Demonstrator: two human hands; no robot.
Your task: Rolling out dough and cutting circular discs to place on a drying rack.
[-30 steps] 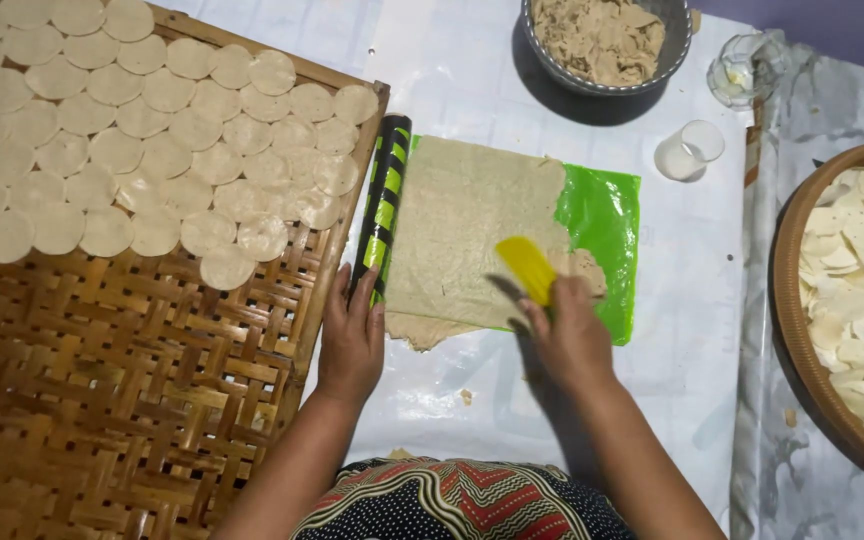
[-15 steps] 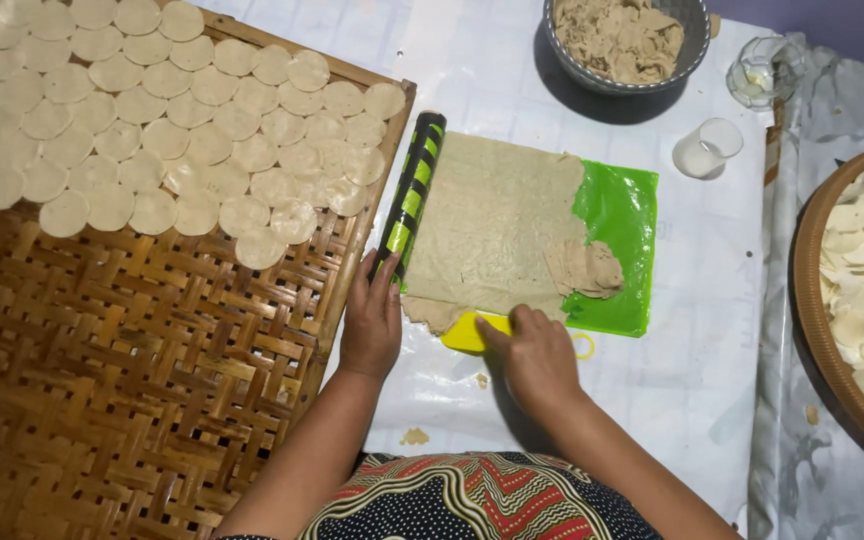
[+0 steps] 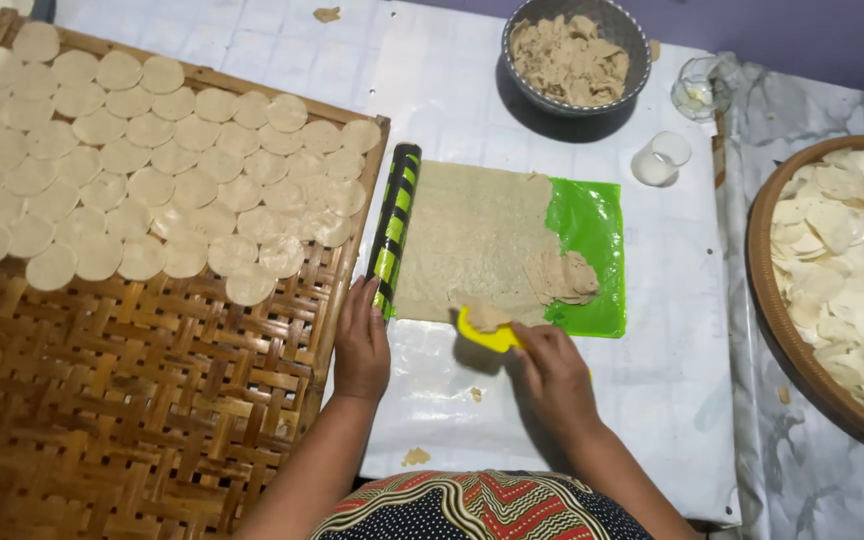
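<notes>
Gripping yellow scraper (image 3: 485, 333): right hand (image 3: 552, 372) | left hand (image 3: 362, 340) flat beside rolling pin (image 3: 394, 228)

Both forearms bare, no sleeves showing, no rings or watch visible on left hand (image 3: 362, 340) or right hand (image 3: 552, 375). Lap covered by patterned cloth (image 3: 472, 508): dark dotted fabric with red, orange and cream zigzag stripes.

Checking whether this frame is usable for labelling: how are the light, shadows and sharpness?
Head view: soft, even overhead light; short shadows under the right hand and yellow scraper, and beside the grey bowl; mild sheen on the green sheet; dough discs sharp; slight bending toward the edges.
</notes>
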